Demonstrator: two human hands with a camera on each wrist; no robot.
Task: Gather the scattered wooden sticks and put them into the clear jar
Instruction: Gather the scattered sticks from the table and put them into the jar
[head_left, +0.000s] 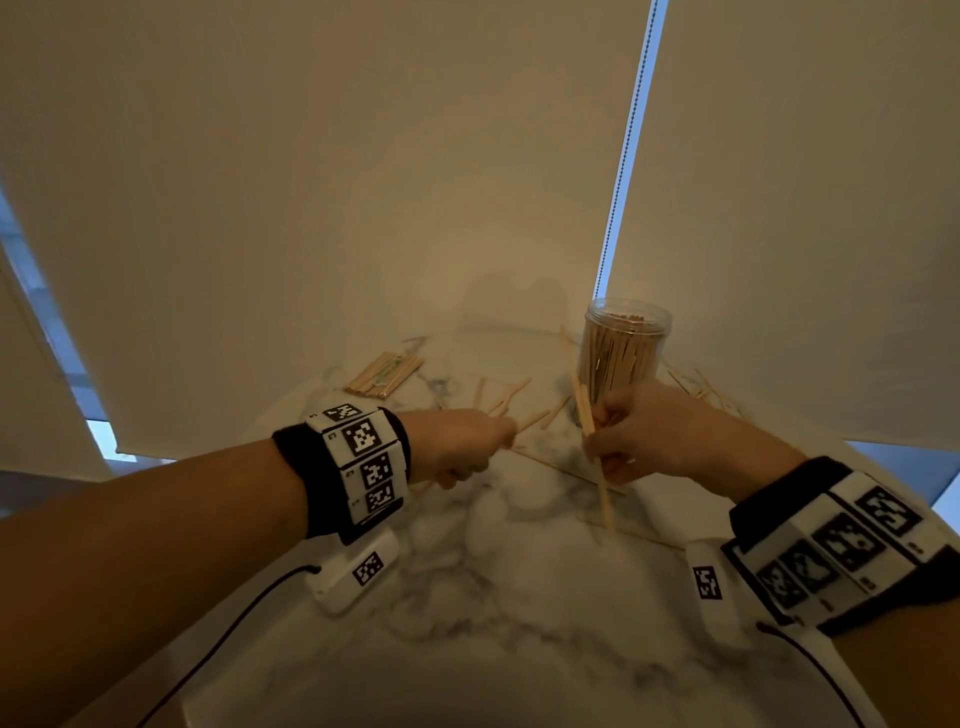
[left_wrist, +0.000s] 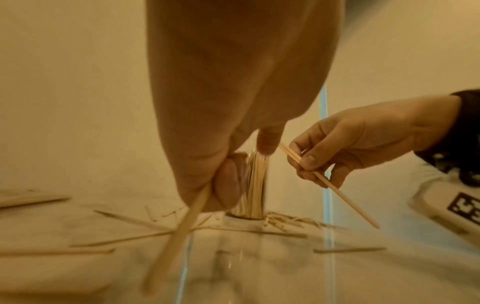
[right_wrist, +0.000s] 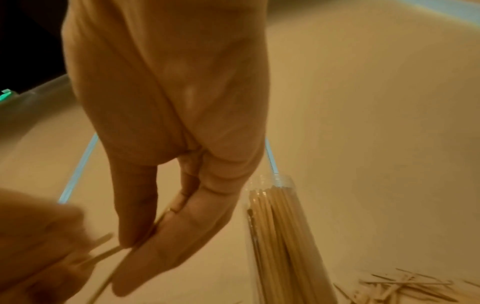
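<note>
Left hand (head_left: 462, 441): one wooden stick (left_wrist: 179, 234) is gripped.
Right hand (head_left: 644, 434): thin sticks (head_left: 597, 462) are pinched.
Clear jar (head_left: 623, 348): stood just beyond the right hand's grip.

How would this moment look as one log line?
left hand: holds stick | right hand: holds sticks | jar: upright, nearly full
</note>
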